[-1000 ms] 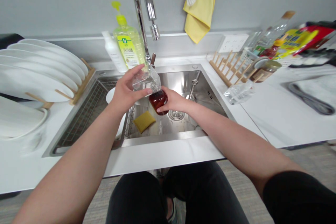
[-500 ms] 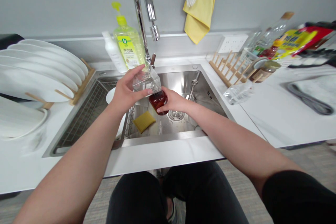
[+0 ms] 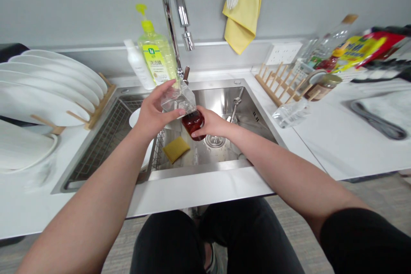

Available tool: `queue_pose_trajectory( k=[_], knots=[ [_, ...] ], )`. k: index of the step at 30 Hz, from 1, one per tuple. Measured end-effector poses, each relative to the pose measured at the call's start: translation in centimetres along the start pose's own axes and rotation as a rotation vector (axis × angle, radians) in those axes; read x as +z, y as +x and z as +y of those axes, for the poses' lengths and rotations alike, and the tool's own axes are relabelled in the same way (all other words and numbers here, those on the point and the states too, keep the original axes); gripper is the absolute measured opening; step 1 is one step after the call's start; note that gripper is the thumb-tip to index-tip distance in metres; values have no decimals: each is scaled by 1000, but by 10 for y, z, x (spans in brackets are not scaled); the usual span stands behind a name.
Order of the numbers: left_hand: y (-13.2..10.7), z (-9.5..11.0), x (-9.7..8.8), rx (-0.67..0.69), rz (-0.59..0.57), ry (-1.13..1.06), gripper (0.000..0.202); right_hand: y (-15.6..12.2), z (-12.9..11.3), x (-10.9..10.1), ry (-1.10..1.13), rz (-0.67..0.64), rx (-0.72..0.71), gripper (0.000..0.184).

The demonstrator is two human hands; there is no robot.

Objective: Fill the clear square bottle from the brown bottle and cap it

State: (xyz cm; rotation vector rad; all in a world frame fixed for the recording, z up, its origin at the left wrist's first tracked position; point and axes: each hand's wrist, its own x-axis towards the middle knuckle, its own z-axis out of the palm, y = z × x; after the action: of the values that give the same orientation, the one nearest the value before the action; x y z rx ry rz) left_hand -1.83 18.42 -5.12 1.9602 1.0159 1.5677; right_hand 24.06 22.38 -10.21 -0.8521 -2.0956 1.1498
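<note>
Over the steel sink (image 3: 257,115) my left hand (image 3: 154,113) grips a clear glass container (image 3: 178,99), tilted on its side. Right beside and just below it, my right hand (image 3: 210,123) is wrapped round a small jar of dark red-brown liquid (image 3: 192,123). The two vessels touch or nearly touch. Both sit under the tall chrome faucet (image 3: 175,13); no water stream shows. A yellow sponge (image 3: 176,148) lies on the sink floor below my hands.
White plates (image 3: 48,90) stand in a wooden rack at left, with a wire rack (image 3: 105,137) and a white dish in the sink's left part. Dish soap (image 3: 154,55) stands behind. At right are an empty wooden rack (image 3: 278,81), a glass (image 3: 290,114), jars and bottles.
</note>
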Motion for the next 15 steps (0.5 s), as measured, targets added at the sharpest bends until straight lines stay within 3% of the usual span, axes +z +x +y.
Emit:
queue_pose_trajectory(
  k=[8,15],
  knots=[
    [3,-16,1,-22,16,-160,96,3,5,-5,89,51,-45,98],
    [3,-17,5,-137,38,-240,105,4,5,-9,94,101,-42,98]
  ],
)
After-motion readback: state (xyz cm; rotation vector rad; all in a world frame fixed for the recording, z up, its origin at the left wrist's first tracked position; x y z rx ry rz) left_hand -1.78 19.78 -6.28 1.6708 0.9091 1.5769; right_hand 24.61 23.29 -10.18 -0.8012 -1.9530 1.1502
